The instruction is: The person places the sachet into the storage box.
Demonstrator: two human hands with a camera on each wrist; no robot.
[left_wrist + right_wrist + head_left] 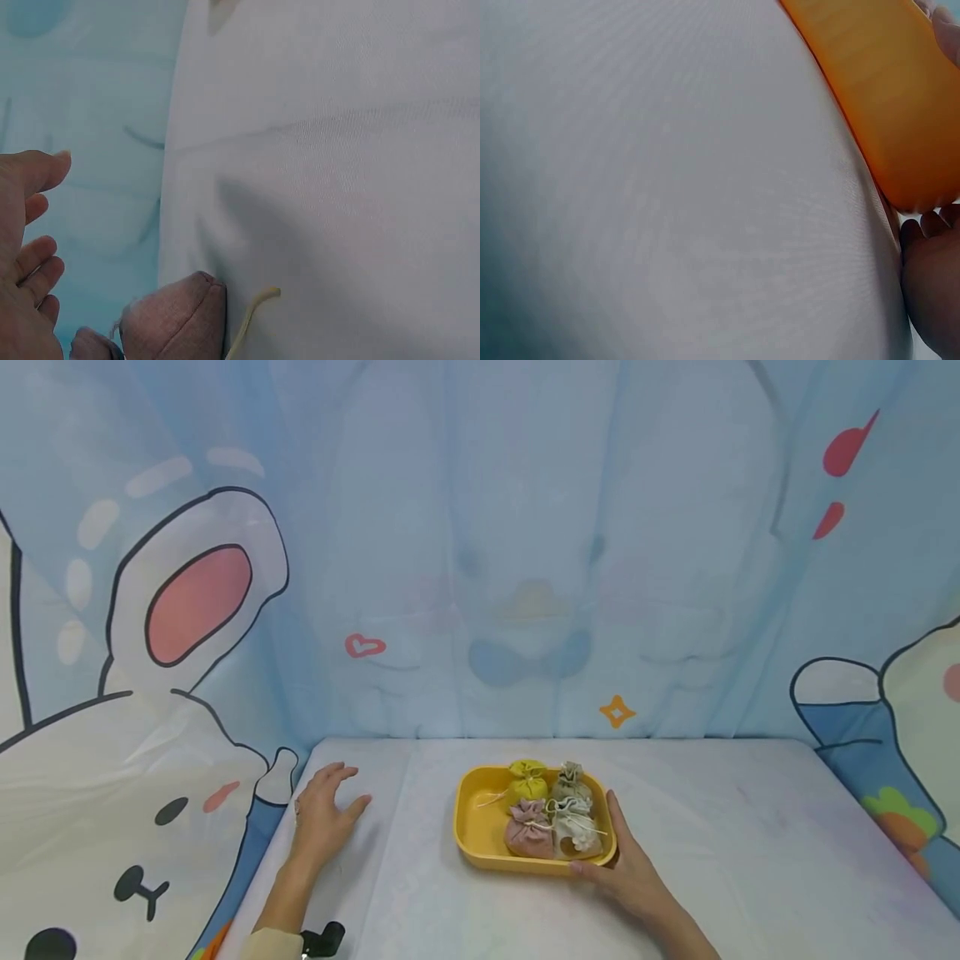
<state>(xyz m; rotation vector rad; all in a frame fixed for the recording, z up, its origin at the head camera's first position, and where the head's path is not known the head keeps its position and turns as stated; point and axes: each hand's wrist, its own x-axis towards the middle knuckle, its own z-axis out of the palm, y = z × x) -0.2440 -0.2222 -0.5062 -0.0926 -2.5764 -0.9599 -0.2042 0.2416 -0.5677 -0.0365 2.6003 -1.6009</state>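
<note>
My right hand [630, 877] grips the right end of a yellow plastic tray [480, 864], thumb at the front rim and fingers along the side. In the right wrist view, fingertips [934, 223] meet the outer wall of the tray [885, 97]. Inside it sit small drawstring pouches: yellow [528, 785], grey-green [572, 785], dusty pink [529, 833] and whitish [576, 835]. My left hand [322, 822] hovers left of the tray with fingers spread and nothing in them. Near that hand, a pinkish cloth pouch [176, 322] with a pale cord shows in the left wrist view.
A white cloth covers the table [420, 918]. Behind it hangs a light blue curtain [525, 527] with cartoon prints, which also runs down both sides. A black strap piece [324, 939] shows at my left wrist, by a beige sleeve [272, 945].
</note>
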